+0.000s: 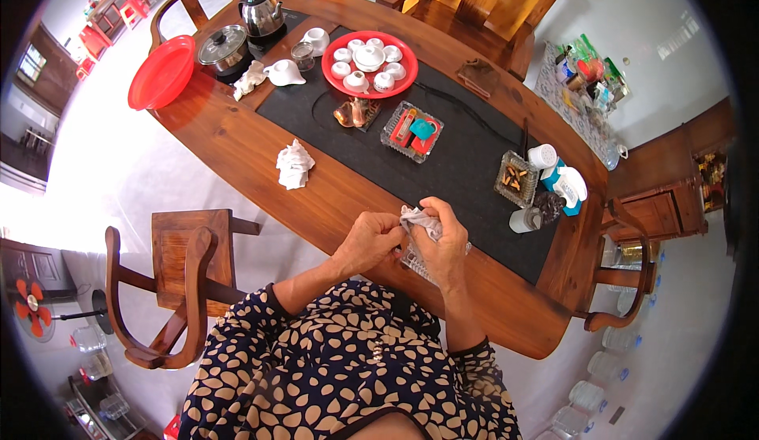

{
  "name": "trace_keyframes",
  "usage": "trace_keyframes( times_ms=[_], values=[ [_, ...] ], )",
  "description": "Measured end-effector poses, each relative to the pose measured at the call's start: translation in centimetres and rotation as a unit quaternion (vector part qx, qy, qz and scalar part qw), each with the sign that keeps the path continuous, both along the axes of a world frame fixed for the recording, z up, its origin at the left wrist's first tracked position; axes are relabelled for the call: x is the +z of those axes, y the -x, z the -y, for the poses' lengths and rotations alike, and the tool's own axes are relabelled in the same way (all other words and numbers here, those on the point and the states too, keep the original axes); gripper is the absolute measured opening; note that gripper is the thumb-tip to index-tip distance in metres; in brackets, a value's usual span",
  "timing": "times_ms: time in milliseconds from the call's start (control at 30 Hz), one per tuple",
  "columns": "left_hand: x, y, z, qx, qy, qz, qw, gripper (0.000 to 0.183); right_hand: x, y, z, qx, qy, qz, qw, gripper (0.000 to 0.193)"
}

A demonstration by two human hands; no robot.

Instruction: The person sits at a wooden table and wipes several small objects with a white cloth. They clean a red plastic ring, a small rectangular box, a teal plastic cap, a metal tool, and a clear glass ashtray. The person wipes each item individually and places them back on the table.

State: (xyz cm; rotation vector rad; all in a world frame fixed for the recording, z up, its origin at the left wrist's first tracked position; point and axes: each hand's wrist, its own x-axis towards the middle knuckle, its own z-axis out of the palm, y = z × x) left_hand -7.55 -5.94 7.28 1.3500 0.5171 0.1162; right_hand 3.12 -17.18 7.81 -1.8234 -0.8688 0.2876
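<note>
My right hand (444, 250) is closed on a crumpled whitish cloth (422, 222), bunched between thumb and fingers. Close beside it, my left hand (368, 241) has its fingers curled in a pinch at the cloth's left edge; what lies inside that pinch is hidden. Beneath both hands is a clear cut-glass dish (419, 266) at the table's near edge, mostly covered by my right hand. Farther left on the wood lies a crumpled white cloth or tissue wad (295, 165).
On the wooden table (237, 151) stand a red tray (332, 78) of white teacups, a glass dish (389, 141) with small coloured items, an ashtray (506, 196) with butts, a kettle (262, 16), a pot (224, 51) and a red basin (161, 72). A wooden chair (190, 254) stands left.
</note>
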Motion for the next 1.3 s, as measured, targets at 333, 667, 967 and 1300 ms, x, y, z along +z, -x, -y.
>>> trace_keyframes(
  times_ms=[333,667,967,1300],
  values=[
    [0.2,0.1,0.3,0.035,0.108,-0.009,0.994,0.021,-1.0,0.1,-0.4,-0.007,0.069,0.29,0.954,0.028],
    [-0.3,-0.5,0.4,0.042,0.044,-0.016,0.998,0.024,-0.9,0.6,-0.5,-0.02,-0.025,0.288,0.957,0.031],
    [-0.1,0.0,0.0,-0.001,0.067,0.013,0.998,0.026,-1.7,0.4,1.2,0.055,0.017,0.285,0.957,0.029],
    [-1.6,-0.4,0.0,0.016,0.091,0.015,0.996,0.027,-1.6,0.2,1.0,0.035,-0.03,0.162,0.986,0.028]
  ],
)
